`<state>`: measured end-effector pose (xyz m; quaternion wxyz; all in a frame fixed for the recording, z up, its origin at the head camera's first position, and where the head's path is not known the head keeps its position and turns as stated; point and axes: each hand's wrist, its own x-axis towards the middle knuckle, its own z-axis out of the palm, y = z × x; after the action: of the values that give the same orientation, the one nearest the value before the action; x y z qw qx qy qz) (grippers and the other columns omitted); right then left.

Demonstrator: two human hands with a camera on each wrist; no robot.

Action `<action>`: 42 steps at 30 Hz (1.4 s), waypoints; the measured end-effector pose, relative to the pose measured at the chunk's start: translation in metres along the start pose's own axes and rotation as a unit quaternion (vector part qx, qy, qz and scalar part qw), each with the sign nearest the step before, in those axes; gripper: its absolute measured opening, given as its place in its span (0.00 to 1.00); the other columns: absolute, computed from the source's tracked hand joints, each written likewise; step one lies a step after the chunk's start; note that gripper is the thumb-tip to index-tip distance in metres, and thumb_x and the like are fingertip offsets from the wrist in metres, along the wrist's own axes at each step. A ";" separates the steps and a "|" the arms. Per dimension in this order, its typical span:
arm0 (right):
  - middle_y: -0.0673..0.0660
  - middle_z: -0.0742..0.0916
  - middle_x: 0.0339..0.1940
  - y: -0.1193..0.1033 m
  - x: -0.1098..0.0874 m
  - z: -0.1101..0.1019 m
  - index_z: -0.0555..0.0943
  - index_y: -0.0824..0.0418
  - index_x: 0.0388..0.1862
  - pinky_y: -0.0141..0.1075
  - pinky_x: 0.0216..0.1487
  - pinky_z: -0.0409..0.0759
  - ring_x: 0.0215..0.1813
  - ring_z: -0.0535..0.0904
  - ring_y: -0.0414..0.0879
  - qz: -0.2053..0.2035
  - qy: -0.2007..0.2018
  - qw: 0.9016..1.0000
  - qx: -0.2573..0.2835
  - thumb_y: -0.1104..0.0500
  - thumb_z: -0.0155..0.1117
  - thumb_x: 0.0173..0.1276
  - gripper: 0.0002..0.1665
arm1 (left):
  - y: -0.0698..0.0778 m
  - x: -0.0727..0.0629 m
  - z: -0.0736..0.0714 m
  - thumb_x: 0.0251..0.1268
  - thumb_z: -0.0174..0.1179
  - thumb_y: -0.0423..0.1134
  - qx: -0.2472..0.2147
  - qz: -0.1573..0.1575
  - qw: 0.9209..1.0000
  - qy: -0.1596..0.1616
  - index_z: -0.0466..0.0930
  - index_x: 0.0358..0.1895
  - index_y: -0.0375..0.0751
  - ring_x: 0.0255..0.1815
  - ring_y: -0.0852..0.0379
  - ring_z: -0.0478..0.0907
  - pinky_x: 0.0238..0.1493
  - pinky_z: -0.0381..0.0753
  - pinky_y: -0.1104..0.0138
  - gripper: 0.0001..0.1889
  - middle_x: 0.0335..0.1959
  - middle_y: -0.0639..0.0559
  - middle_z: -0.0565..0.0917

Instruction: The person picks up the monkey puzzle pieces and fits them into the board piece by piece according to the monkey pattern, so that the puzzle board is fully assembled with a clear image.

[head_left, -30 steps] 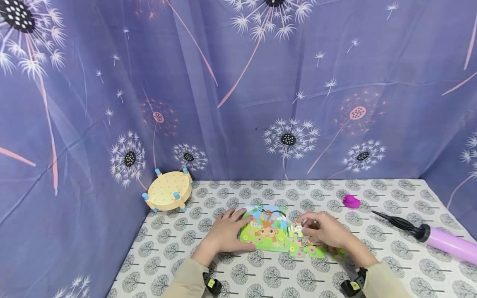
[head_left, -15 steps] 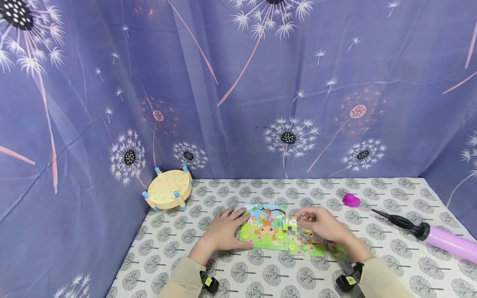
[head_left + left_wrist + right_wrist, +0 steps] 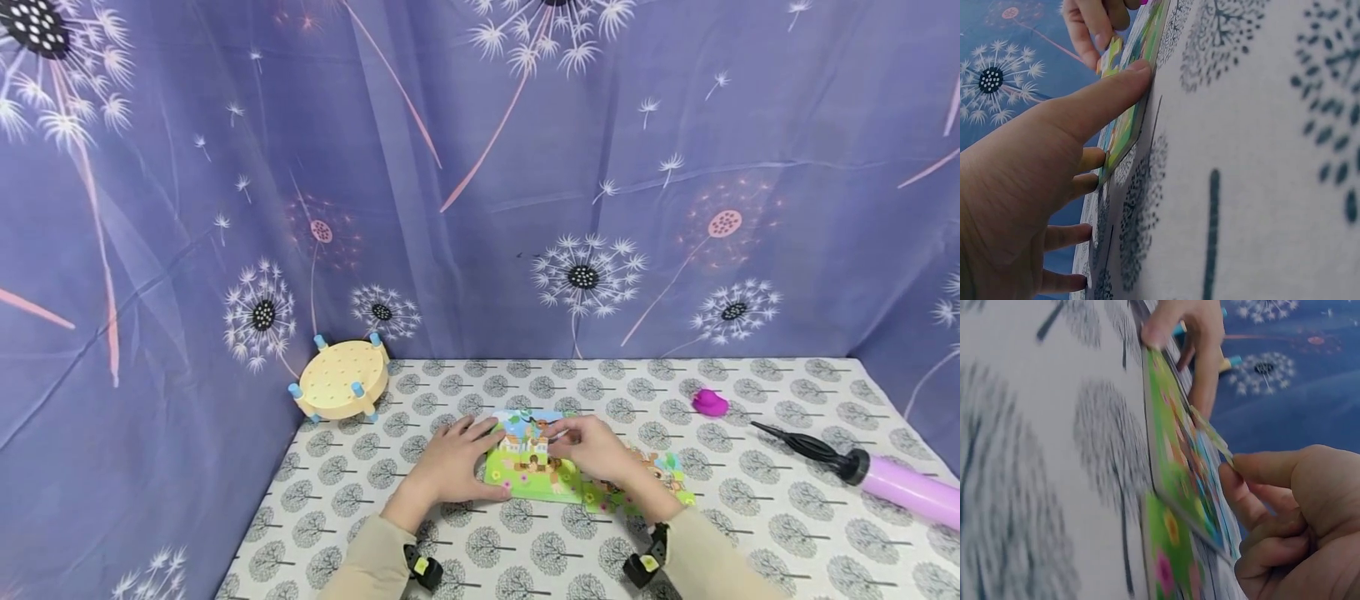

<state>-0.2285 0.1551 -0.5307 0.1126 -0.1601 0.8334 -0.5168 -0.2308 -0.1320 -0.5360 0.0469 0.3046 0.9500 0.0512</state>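
A square picture board (image 3: pixel 517 490) with a monkey scene lies on the patterned cloth. My left hand (image 3: pixel 450 468) rests at its left side with fingers spread, the index finger over the picture and the thumb along the front edge. Between thumb and fingertips my right hand (image 3: pixel 596 450) pinches a jigsaw puzzle piece (image 3: pixel 537 447) printed with white houses, held over the board. The right wrist view shows this puzzle piece (image 3: pixel 1212 434) tilted and edge-on. More joined puzzle pieces (image 3: pixel 667 475) lie right of the board, partly hidden under the right forearm.
A yellow oval stool-like toy (image 3: pixel 341 382) with blue-tipped legs lies at the back left. Toward the back right sits a small magenta toy (image 3: pixel 709 403). A purple hand pump (image 3: pixel 907 493) with a black nozzle lies at the right. Purple curtains (image 3: pixel 480 208) enclose the table.
My right hand has lifted the house puzzle piece from the right-hand pieces and carried it left over the board. More of those pieces show now. My left hand stays in place.
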 end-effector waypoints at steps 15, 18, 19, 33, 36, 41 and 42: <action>0.51 0.87 0.31 -0.024 0.020 0.046 0.87 0.66 0.49 0.30 0.20 0.73 0.22 0.74 0.41 0.069 0.041 0.997 -0.006 0.65 0.69 0.64 0.14 | 0.000 -0.006 0.001 0.55 0.54 0.84 -0.002 0.004 1.000 0.007 0.61 0.82 0.58 0.81 0.38 0.57 0.74 0.60 0.34 0.54 0.83 0.55 0.59; 0.51 0.87 0.31 -0.023 0.021 0.048 0.88 0.65 0.48 0.30 0.19 0.71 0.21 0.73 0.41 0.079 0.052 0.995 -0.015 0.65 0.69 0.64 0.14 | 0.001 -0.006 0.000 0.56 0.53 0.84 0.003 0.007 1.000 0.009 0.62 0.82 0.58 0.80 0.37 0.57 0.73 0.60 0.33 0.53 0.83 0.54 0.58; 0.51 0.87 0.31 -0.022 0.022 0.049 0.88 0.64 0.48 0.29 0.18 0.70 0.20 0.72 0.41 0.082 0.054 0.995 -0.017 0.65 0.69 0.64 0.14 | 0.002 -0.006 0.000 0.57 0.53 0.83 0.004 0.007 1.000 0.009 0.62 0.82 0.59 0.80 0.37 0.57 0.73 0.60 0.33 0.53 0.83 0.54 0.58; 0.50 0.87 0.32 -0.025 0.025 0.047 0.88 0.62 0.45 0.36 0.28 0.81 0.25 0.79 0.43 0.090 0.070 0.991 -0.066 0.63 0.73 0.63 0.12 | 0.005 -0.006 -0.004 0.63 0.50 0.80 0.013 0.021 1.000 0.002 0.60 0.82 0.66 0.79 0.33 0.58 0.69 0.63 0.29 0.46 0.84 0.50 0.58; 0.49 0.87 0.32 -0.024 0.023 0.044 0.88 0.61 0.44 0.37 0.37 0.84 0.31 0.81 0.43 0.080 0.074 0.991 -0.080 0.63 0.73 0.63 0.10 | 0.006 -0.007 -0.005 0.63 0.51 0.80 0.013 0.018 1.000 0.000 0.60 0.82 0.65 0.79 0.33 0.58 0.70 0.63 0.30 0.46 0.84 0.51 0.57; 0.48 0.87 0.33 -0.024 0.018 0.035 0.89 0.60 0.44 0.38 0.37 0.85 0.34 0.82 0.43 0.071 0.078 0.992 -0.075 0.62 0.73 0.66 0.09 | 0.006 -0.007 -0.006 0.63 0.52 0.80 0.011 0.015 1.000 -0.001 0.62 0.82 0.64 0.79 0.33 0.58 0.70 0.63 0.30 0.46 0.84 0.51 0.57; 0.48 0.88 0.33 -0.024 0.017 0.032 0.89 0.60 0.45 0.37 0.35 0.84 0.33 0.82 0.43 0.071 0.078 0.992 -0.071 0.62 0.74 0.66 0.09 | 0.006 -0.007 -0.005 0.62 0.52 0.80 0.011 0.015 1.000 -0.001 0.62 0.81 0.64 0.79 0.33 0.58 0.70 0.63 0.30 0.46 0.84 0.51 0.57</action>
<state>-0.2291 0.1126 -0.5240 0.0719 -0.0669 0.8837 -0.4576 -0.2222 -0.1315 -0.5297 0.0440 0.3193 0.9457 0.0415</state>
